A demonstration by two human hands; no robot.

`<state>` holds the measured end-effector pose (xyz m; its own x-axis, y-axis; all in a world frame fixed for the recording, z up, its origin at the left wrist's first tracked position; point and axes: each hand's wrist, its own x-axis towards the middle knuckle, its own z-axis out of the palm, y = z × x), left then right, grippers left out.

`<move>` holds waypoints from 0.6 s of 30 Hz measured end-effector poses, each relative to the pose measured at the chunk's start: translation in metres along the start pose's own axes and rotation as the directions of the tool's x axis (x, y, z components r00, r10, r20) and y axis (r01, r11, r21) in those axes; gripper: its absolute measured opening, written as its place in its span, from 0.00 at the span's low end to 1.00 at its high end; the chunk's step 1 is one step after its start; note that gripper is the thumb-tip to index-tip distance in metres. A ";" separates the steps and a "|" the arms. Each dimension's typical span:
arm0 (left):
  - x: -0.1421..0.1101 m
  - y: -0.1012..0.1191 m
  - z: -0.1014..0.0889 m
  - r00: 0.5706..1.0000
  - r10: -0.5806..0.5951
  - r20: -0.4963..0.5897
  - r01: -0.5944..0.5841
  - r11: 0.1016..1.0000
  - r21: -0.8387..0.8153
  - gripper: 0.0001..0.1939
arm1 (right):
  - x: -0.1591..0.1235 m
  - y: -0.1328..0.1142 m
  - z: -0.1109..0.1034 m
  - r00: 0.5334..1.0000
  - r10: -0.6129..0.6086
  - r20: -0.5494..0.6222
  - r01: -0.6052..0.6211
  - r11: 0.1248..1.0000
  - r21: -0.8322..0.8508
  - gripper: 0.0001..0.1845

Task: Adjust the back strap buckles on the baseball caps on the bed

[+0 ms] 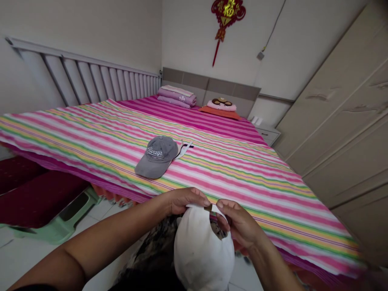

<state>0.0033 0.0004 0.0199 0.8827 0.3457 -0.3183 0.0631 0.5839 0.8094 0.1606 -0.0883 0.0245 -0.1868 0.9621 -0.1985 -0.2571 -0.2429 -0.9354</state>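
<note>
A white cap [200, 250] hangs in front of me over the near edge of the bed. My left hand [183, 200] pinches the cap's back strap on the left. My right hand [238, 224] pinches the strap on the right, fingers closed, with a small metal buckle between the two hands. A grey cap [156, 157] with white lettering lies on the striped bedspread [242, 169] beyond my hands. Beside it lies a white strap with a dark end [184, 148].
The bed fills the middle, with folded purple bedding [178, 96] and a pink and orange pillow [221, 108] at the headboard. A wardrobe [342, 121] stands at the right. A green stool [60, 222] with a dark red cushion sits at the left. A red knot ornament [226, 16] hangs on the wall.
</note>
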 end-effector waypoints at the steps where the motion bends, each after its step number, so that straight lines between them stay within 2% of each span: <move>1: 0.000 0.000 0.000 1.000 -0.006 -0.003 0.006 1.000 0.018 0.13 | 0.000 -0.001 0.001 1.000 -0.006 -0.005 0.006 1.000 0.006 0.20; 9: 0.001 0.000 0.003 1.000 0.010 -0.007 -0.010 1.000 -0.002 0.12 | -0.002 -0.005 0.007 0.999 -0.028 -0.016 0.028 1.000 -0.003 0.20; 14: -0.002 0.004 0.007 0.998 -0.022 0.065 0.021 0.999 0.024 0.10 | -0.001 -0.005 0.005 0.996 0.001 0.094 0.007 0.997 -0.080 0.19; 18: -0.003 0.002 -0.001 0.990 0.044 0.134 -0.036 0.997 -0.062 0.13 | -0.004 -0.007 0.006 0.997 -0.034 0.066 0.037 0.999 -0.031 0.15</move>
<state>0.0006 0.0014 0.0215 0.9392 0.2693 -0.2131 0.0022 0.6158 0.7879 0.1576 -0.0909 0.0337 -0.2400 0.9597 -0.1464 -0.2341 -0.2036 -0.9507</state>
